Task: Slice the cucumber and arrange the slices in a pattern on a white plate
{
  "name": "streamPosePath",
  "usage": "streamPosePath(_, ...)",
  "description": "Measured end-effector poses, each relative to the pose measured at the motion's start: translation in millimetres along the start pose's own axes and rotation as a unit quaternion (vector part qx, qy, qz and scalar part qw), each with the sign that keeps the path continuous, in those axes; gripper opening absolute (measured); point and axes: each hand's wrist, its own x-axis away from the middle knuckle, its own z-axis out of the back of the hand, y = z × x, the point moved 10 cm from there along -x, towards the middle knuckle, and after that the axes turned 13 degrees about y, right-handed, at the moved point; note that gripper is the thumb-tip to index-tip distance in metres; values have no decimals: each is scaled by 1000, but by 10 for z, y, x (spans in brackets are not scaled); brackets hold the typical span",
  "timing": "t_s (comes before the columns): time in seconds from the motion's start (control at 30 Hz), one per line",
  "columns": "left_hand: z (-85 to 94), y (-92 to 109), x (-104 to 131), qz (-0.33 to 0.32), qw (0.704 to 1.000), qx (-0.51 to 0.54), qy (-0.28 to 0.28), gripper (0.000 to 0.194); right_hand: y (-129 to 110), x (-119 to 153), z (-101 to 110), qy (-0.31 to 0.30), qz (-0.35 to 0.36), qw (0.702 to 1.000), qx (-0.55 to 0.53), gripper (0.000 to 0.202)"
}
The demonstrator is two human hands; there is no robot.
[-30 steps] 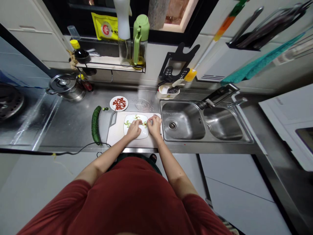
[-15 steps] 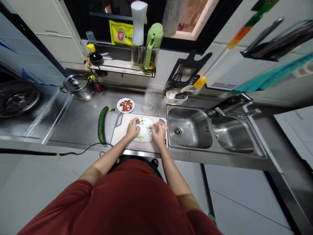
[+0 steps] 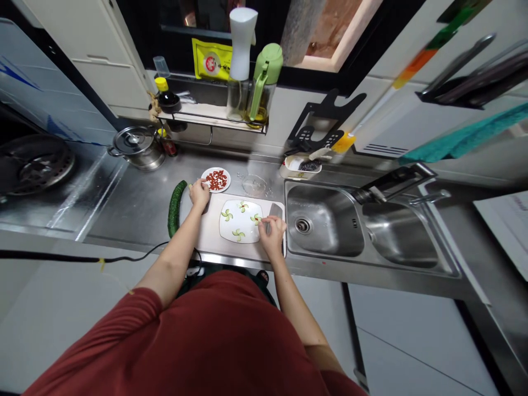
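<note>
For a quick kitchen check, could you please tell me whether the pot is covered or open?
Covered: the lid sits over the top of the pot, its knob facing up.

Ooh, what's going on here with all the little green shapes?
A person's left hand is at the edge of a small plate of red bits. The right hand is by a green shape at the right side of a bigger white plate. That plate has four green shapes, at least two with red in the middle.
</note>
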Motion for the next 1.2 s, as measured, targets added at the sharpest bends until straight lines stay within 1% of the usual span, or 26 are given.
streamPosePath(0.1,-99,-53,-158,-1,999,-33,-22,32,10,12,3,-2,-5,1000,3,15)
streamPosePath(0.27,-294,-25,-319,-43,992,-97,-66,31,9,15,51,1,-8,1000,2,14)
streamPosePath(0.43,-458,8,-378,-86,982,-131,-102,30,35,30,113,10,-11,1000,12,14)
streamPosePath(0.6,-550,49,-403,-134,970,-163,-121,32,77,52,131,14,-4,1000,3,13)
streamPosePath(0.7,-591,54,-400,-141,964,-177,-137,32,95,59,144,21,-3,1000,1,13)
streamPosePath(0.8,-591,55,-393,-137,964,-181,-141,32,101,67,146,22,-4,1000,2,13)
streamPosePath(0.97,-522,55,-389,-131,970,-165,-124,32,100,75,138,21,-6,1000,2,13)
streamPosePath(1.2,-360,-17,-408,-69,990,-93,-85,26,75,77,105,7,-11,1000,3,12)
